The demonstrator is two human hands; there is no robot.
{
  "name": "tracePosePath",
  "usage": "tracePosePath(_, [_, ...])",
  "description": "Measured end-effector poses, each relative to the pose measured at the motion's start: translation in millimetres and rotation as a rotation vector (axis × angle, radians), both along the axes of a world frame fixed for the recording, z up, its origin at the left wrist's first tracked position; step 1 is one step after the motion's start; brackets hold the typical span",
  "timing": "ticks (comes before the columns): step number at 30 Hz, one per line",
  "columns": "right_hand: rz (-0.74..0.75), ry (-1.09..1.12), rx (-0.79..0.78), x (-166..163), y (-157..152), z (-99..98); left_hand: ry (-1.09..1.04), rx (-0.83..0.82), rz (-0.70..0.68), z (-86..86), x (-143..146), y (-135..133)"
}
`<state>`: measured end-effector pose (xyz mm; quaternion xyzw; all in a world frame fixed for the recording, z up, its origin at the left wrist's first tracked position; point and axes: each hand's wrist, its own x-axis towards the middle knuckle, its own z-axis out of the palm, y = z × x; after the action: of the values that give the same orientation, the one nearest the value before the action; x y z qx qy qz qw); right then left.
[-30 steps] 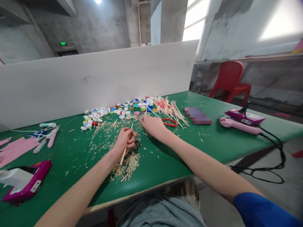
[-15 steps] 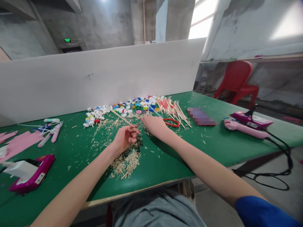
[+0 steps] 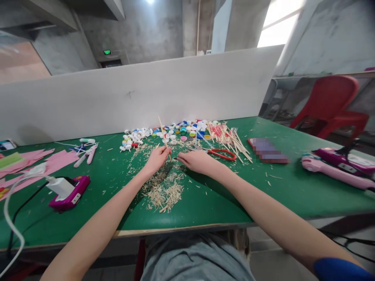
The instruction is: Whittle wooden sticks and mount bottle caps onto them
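Note:
My left hand (image 3: pixel 157 158) is closed on a thin wooden stick (image 3: pixel 163 136) that points up and away from me. My right hand (image 3: pixel 195 160) rests on the green table (image 3: pixel 222 195) just right of the left one, fingers curled toward the stick's lower end; what it holds, if anything, is hidden. Below both hands lies a heap of wood shavings and stick offcuts (image 3: pixel 164 192). Red-handled scissors (image 3: pixel 218 152) lie just beyond my right hand. Behind them are a row of coloured bottle caps (image 3: pixel 164 133) and a bundle of wooden sticks (image 3: pixel 231 139).
A white board (image 3: pixel 146 93) stands along the table's back. Magenta glue guns lie at the left (image 3: pixel 66 192) and right (image 3: pixel 336 164), with cables. Pink paper (image 3: pixel 43 162) and pens (image 3: pixel 86 154) sit at the left, a blurred flat object (image 3: pixel 268 151) at the right. A red chair (image 3: pixel 331 101) stands beyond.
My left hand moved forward and swung the stick from slanting left to nearly upright. My right hand drew back beside it. The camera turned left, so everything shifted right.

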<state>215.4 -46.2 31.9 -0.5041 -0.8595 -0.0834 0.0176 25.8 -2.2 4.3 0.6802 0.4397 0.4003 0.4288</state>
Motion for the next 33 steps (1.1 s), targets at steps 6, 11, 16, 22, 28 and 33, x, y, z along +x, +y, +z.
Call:
tracePosePath(6, [0.028,-0.027,0.010,-3.8,4.1,-6.5,0.191,0.130,-0.069,-9.3,-1.5,6.9])
tracePosePath(11, [0.042,-0.051,0.022,-8.4,6.4,-9.9,0.233,0.183,-0.060,-5.9,-3.4,6.2])
tracePosePath(16, [0.038,-0.053,0.078,-12.3,4.1,-11.1,0.244,0.241,-0.079,-6.1,-5.3,9.7])
tracePosePath(22, [0.017,-0.067,0.124,-18.2,2.1,-16.7,0.238,0.268,-0.077,-7.2,-7.2,12.9])
tracePosePath(28, [0.015,-0.078,0.147,-19.9,7.0,-23.2,0.257,0.324,-0.068,-5.6,-10.0,15.1])
tracePosePath(33, [0.033,-0.089,0.149,-21.8,10.3,-23.6,0.289,0.392,-0.069,-9.4,-11.6,21.3])
